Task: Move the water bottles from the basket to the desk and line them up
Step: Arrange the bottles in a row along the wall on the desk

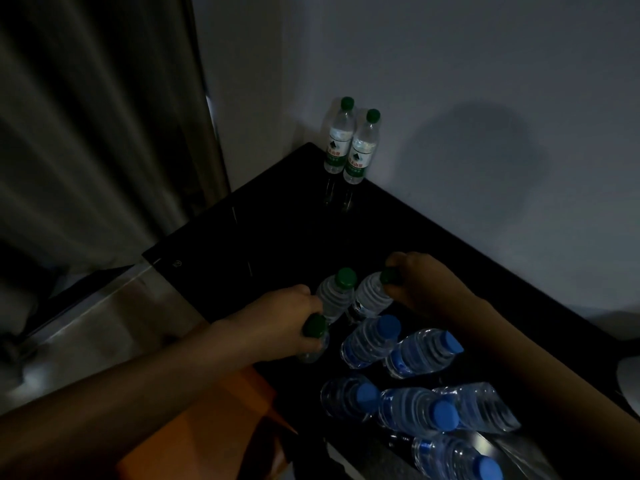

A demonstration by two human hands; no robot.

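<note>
Two green-capped water bottles (346, 143) stand side by side at the far corner of the black desk (277, 230), against the wall. My left hand (277, 323) grips the neck of a green-capped bottle (313, 341) at the desk's near left edge. My right hand (422, 282) holds the green cap end of another bottle (372, 296). Between them stands a third green-capped bottle (337, 292). Several blue-capped bottles (370, 341) lie or lean nearer to me, bunched together.
A grey curtain (97, 133) hangs at the left beside a pale wall (450, 98). An orange object (214, 427) sits below my left forearm. The floor (86, 323) shows to the left of the desk. Something white (628, 372) lies at the right edge.
</note>
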